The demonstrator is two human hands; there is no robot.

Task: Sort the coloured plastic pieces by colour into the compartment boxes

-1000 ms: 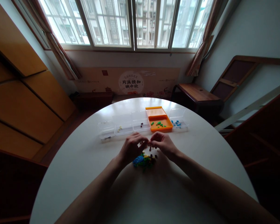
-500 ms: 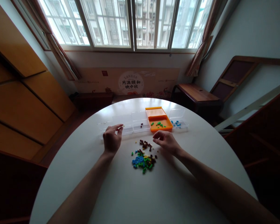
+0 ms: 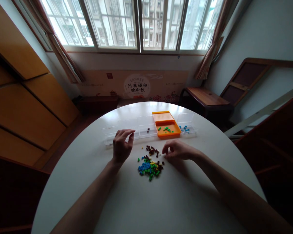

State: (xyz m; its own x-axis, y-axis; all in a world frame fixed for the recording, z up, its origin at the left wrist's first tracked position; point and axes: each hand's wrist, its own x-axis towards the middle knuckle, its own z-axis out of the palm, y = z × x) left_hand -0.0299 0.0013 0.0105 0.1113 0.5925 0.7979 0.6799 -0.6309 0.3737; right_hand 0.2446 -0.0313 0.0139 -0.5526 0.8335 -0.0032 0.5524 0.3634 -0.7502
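Note:
My left hand (image 3: 122,147) is raised over the near edge of a clear plastic box (image 3: 130,134). Its thumb and forefinger are apart, with nothing visible between them. My right hand (image 3: 177,150) is low over the table, right of the loose bricks. Its fingers are curled together with the tips down near the tabletop; anything in them is hidden. Beside those fingertips lies a small group of brown toy bricks (image 3: 151,150). Nearer to me is a mixed pile of blue bricks (image 3: 144,167), green bricks (image 3: 151,177), yellow and brown ones.
An orange box (image 3: 168,135) with its lid open holds several green bricks. To its left, a clear box (image 3: 147,135) contains a few brown bricks. At the right, another clear box (image 3: 193,131) holds several blue bricks. All stand on the round white table (image 3: 136,208).
My left hand has moved slightly right, and the pale little piece between its fingertips no longer shows. My right hand has come down and nearer; a small brown bit there is now out of sight.

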